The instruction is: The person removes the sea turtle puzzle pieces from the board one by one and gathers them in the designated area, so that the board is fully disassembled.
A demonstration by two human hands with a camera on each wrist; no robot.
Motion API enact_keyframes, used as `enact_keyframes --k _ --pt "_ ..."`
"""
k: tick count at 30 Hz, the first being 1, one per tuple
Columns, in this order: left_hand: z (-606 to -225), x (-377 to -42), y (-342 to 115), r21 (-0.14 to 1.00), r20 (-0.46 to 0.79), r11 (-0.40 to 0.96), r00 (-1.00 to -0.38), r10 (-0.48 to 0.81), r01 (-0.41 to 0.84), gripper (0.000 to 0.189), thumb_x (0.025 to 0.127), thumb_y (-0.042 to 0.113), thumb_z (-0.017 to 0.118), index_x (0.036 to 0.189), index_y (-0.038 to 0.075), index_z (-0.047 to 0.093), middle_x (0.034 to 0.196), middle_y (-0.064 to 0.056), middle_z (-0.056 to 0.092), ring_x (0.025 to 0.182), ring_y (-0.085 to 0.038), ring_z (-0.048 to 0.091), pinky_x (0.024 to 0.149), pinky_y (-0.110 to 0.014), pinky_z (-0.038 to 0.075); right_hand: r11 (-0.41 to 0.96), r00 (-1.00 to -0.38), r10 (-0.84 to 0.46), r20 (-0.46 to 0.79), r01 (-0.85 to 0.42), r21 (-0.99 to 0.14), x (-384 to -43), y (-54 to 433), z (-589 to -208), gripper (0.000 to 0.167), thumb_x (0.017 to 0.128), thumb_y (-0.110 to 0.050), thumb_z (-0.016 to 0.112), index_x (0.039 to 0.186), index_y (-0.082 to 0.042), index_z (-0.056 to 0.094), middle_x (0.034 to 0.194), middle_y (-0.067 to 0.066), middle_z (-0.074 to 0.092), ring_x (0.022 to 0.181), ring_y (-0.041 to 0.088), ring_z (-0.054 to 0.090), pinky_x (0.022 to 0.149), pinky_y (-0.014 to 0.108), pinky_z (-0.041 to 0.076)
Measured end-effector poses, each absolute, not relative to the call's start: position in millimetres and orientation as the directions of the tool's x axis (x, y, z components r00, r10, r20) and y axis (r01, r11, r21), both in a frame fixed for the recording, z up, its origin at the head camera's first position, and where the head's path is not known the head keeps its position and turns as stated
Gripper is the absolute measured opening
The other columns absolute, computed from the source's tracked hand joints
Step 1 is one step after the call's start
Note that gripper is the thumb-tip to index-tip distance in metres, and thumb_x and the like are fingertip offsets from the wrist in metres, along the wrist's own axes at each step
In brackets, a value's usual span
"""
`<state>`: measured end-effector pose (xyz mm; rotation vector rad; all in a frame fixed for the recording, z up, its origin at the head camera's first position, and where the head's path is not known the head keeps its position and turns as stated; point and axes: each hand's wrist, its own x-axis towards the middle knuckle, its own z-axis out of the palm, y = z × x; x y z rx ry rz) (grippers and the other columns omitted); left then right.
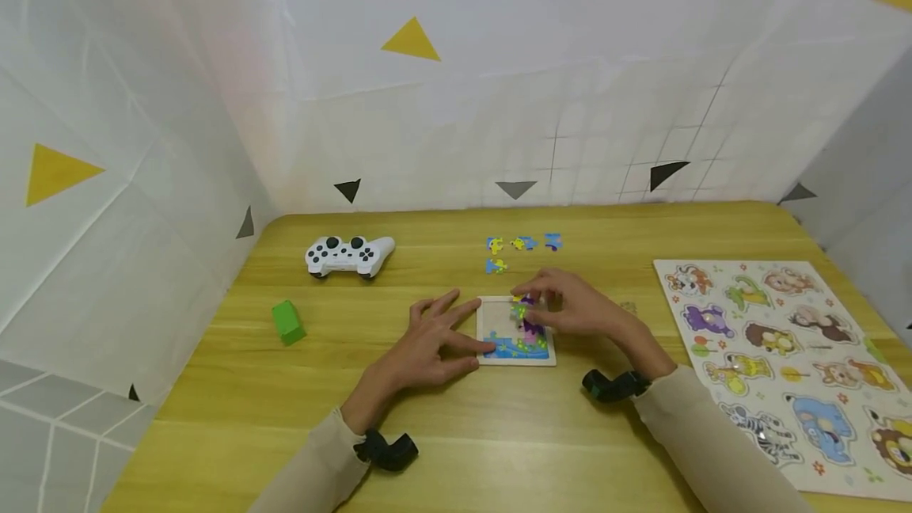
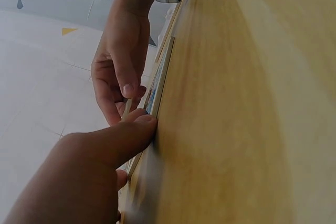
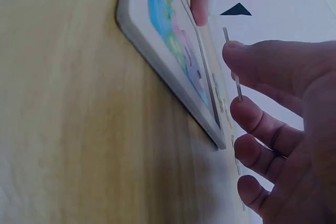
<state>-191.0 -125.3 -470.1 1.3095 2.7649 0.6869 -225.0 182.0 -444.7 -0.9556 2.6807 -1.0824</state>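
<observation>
A small jigsaw tray with a pale rim lies flat on the table, partly filled with blue, green, pink and purple pieces along its bottom and right. My right hand is over the tray's right side and pinches a thin puzzle piece between thumb and fingers. In the right wrist view that piece shows edge-on, raised above the tray. My left hand has its fingers spread, with fingertips resting on the tray's left rim and corner. Several loose puzzle pieces lie just beyond the tray.
A white game controller lies at the back left, and a green block sits nearer on the left. At the right is a large board of animal pieces. White sheeting rises behind the wooden table.
</observation>
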Motion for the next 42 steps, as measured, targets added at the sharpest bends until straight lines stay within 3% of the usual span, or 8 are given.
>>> enact_keyframes --k 10,17,26,42 --pt "-471 -190 -127 0.388 0.158 0.567 -0.659 0.735 0.726 0.032 0.098 0.045 0.062 0.13 0.046 0.067 0.167 -0.005 0.034 0.157 -0.041 0.016 0.115 -0.066 0.012 0.587 -0.828 -0.548 0.119 -0.482 -0.65 -234 184 -449 0.044 0.093 -0.024 0.076 0.135 -0.014 0.067 0.102 -0.001 0.065 0.094 0.016 0.057 0.084 0.037 0.048" --pt "-471 -191 -127 0.394 0.175 0.558 -0.656 0.734 0.73 0.032 0.097 0.042 0.065 0.129 0.044 0.068 0.166 -0.006 0.036 0.156 -0.044 0.018 0.114 -0.067 0.013 0.609 -0.825 -0.551 0.127 -0.501 -0.614 -246 180 -447 0.043 0.095 -0.018 0.072 0.137 -0.011 0.066 0.103 0.004 0.064 0.091 0.019 0.053 0.078 0.034 0.045" --pt "-471 -191 -126 0.399 0.164 0.564 -0.662 0.732 0.723 0.032 0.098 0.043 0.065 0.129 0.045 0.068 0.166 -0.004 0.035 0.157 -0.042 0.017 0.114 -0.065 0.013 0.66 -0.822 -0.557 0.121 -0.526 -0.537 -271 184 -446 0.038 0.093 -0.016 0.074 0.13 -0.008 0.069 0.103 0.01 0.068 0.091 0.022 0.06 0.075 0.036 0.048" --pt "-472 -191 -126 0.393 0.156 0.571 -0.664 0.731 0.721 0.032 0.098 0.044 0.064 0.129 0.046 0.067 0.167 -0.003 0.034 0.157 -0.042 0.016 0.114 -0.065 0.013 0.615 -0.809 -0.575 0.123 -0.526 -0.588 -289 190 -448 0.038 0.09 -0.01 0.074 0.127 -0.002 0.07 0.109 0.012 0.076 0.094 0.026 0.063 0.08 0.039 0.049"
